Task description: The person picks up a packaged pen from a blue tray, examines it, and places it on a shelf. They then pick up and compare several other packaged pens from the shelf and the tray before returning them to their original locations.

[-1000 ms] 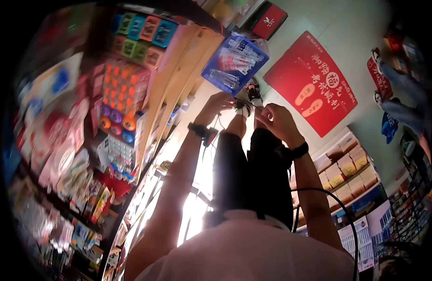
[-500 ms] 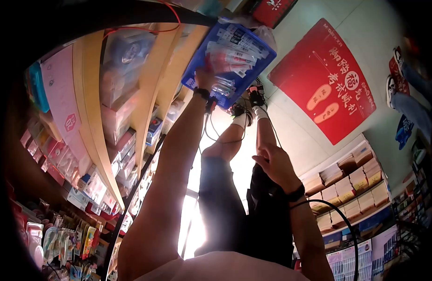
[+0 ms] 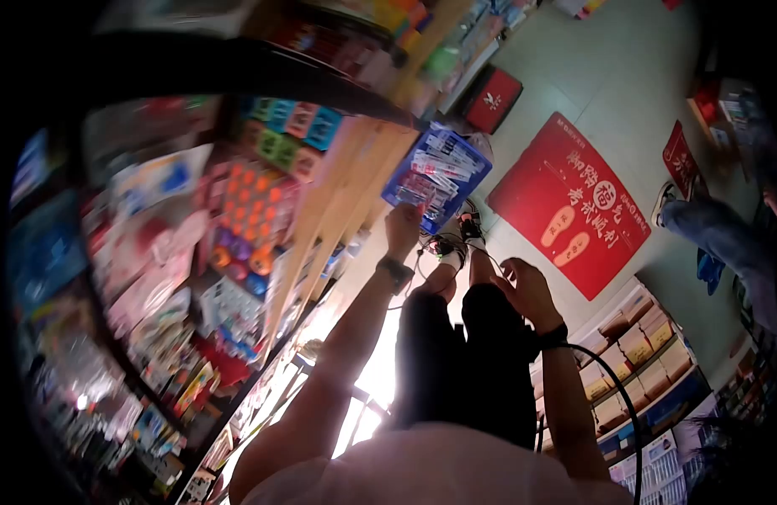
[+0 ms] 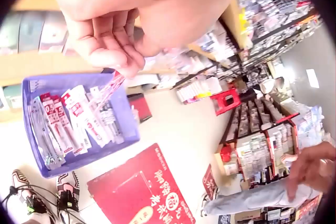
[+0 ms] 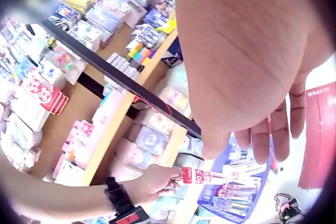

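Observation:
My left hand is at the near left corner of a blue basket. Between its thumb and fingers it pinches a slim red-and-white packet, which shows "0.5" in the right wrist view and points over the basket. More narrow clear and red-and-white packets lie loosely piled inside the basket. My right hand hangs above the right knee, holding nothing, its fingers loosely bent; the right wrist view shows its palm large, with relaxed fingers.
Wooden shelves of packaged goods run along the left. A red mat lies on the floor beyond the feet. Stacked books stand at the right. Another person's legs are at far right. A black cable loops by my right arm.
My left hand went from beside the basket into it, then drew back to its near corner with a packet. The right hand stays near the knee. The head view has shifted.

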A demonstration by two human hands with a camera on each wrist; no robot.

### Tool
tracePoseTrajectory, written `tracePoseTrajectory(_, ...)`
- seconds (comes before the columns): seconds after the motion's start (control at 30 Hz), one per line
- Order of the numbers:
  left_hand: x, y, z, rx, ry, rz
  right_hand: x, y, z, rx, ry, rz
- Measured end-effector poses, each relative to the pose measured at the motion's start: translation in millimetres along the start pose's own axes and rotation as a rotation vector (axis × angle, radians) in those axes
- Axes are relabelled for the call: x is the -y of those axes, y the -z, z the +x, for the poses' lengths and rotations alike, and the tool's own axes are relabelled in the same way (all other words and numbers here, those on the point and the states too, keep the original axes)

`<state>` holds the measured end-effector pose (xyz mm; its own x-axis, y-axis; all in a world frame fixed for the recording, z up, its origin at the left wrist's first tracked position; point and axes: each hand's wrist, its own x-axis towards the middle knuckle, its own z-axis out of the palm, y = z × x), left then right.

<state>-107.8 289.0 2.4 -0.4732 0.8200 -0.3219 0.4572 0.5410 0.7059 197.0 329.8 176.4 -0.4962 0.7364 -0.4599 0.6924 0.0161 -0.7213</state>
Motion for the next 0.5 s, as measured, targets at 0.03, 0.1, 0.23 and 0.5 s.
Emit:
tracePoseTrajectory(0.03, -19, 17, -12, 0.025, 0.013, -0.037, 14, 10, -1, -0.009, 0.014, -0.006)
tracePoseTrajectory(0.1, -60, 58, -42, 0.026, -0.034, -0.002, 35, 25, -4, -0.102, 0.103, -0.003)
tracePoseTrajectory(0.23, -150, 149, -83, 0.063, -0.192, 0.012, 93, 65, 3, -0.204, 0.373, -0.232)
tracePoseTrajectory(0.5, -302, 310, -189, -0.008, -0.501, 0.055, 248, 97, 26, 0.437, 0.906, -0.124)
